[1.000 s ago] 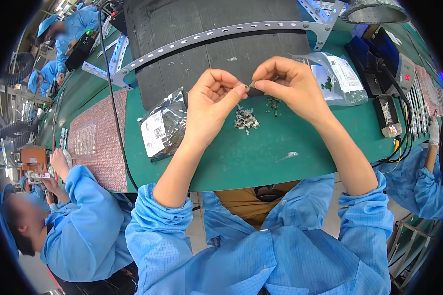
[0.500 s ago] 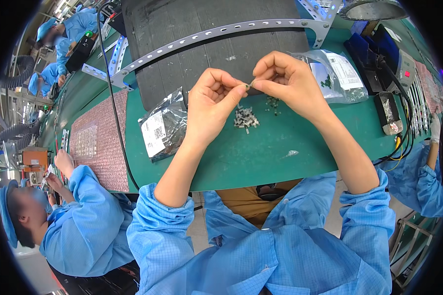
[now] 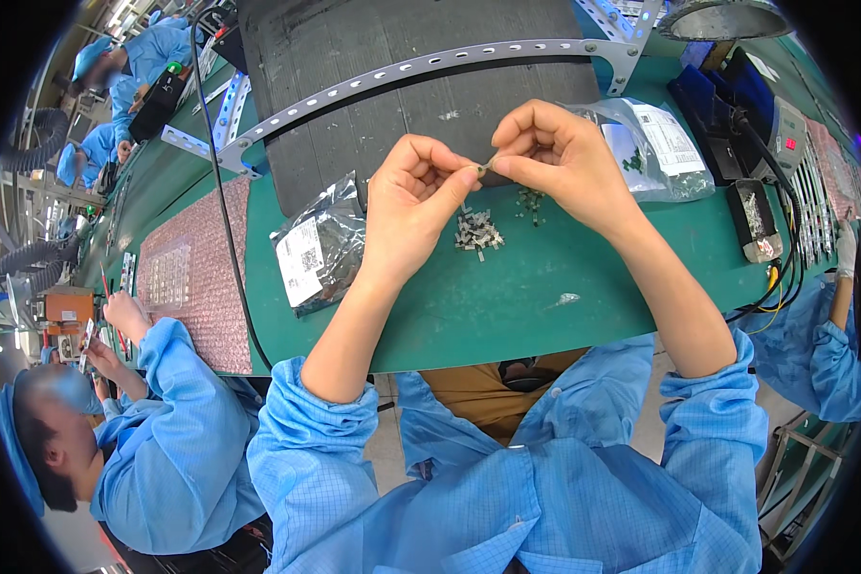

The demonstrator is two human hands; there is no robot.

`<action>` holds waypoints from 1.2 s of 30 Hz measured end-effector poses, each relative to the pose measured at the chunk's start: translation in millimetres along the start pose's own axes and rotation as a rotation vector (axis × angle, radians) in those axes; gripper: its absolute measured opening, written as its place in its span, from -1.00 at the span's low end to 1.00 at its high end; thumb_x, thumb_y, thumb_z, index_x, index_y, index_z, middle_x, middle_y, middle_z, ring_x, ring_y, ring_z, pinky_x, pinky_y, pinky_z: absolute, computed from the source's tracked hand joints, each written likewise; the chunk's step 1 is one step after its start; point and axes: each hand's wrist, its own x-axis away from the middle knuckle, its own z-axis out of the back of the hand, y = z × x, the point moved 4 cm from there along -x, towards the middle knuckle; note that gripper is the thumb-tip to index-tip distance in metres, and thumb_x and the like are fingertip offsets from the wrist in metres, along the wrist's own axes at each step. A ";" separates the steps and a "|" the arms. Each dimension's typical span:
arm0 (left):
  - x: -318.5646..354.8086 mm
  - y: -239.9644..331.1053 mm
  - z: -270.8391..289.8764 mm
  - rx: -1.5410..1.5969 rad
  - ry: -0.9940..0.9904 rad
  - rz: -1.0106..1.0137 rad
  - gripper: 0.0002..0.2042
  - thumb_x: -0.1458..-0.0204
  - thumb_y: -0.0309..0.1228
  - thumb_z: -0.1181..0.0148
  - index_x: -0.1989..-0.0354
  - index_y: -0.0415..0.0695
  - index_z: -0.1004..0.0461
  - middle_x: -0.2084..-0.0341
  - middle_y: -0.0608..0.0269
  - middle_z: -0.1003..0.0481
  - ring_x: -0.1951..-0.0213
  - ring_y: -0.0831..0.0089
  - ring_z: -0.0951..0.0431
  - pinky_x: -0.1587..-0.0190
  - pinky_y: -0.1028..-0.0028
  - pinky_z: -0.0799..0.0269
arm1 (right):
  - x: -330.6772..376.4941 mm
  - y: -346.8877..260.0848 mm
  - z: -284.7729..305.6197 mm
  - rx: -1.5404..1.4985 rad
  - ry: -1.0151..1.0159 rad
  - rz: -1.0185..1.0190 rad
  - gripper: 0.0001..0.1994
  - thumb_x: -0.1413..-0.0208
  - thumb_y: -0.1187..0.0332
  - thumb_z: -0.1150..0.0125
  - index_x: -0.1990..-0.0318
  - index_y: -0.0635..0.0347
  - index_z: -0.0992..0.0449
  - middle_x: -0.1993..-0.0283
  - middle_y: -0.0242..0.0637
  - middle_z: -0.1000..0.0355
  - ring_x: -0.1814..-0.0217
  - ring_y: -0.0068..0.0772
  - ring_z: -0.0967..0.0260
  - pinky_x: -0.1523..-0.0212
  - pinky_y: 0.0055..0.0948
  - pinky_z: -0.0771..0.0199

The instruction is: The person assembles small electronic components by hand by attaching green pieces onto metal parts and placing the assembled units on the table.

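Observation:
My left hand (image 3: 413,196) and my right hand (image 3: 557,158) meet above the green table mat (image 3: 430,325), thumbs and forefingers pinched together. Between their fingertips is a tiny greenish part (image 3: 483,169), too small to tell its kind; both hands pinch it. Just below my left hand lies a heap of small silvery-white metal pieces (image 3: 476,232). Beneath my right hand is a smaller scatter of tiny dark green parts (image 3: 530,203), partly covered by the hand.
A silvery bag with a white label (image 3: 301,263) lies left of my forearm, a clear bag with green parts (image 3: 655,148) at right. A perforated metal bar (image 3: 402,69) crosses the black board (image 3: 354,124). Beyond a black cable (image 3: 230,220), a co-worker (image 3: 177,421) sits on pink bubble wrap's (image 3: 206,277) near side.
My hands have stayed almost still, pinching the same tiny part. At the left, the co-worker's head and hands have shifted slightly.

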 end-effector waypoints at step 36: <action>-0.5 -1.2 -0.6 -0.044 0.046 0.003 -0.85 0.07 -0.60 -0.13 0.36 -0.22 -0.29 0.48 0.31 -0.41 0.40 0.63 -0.41 0.30 0.64 -0.35 | 2.9 -4.9 -3.5 0.205 0.048 0.094 -0.88 0.04 0.46 -0.19 0.31 0.27 -0.48 0.40 -0.41 -0.46 0.38 -0.66 -0.40 0.36 -0.66 -0.36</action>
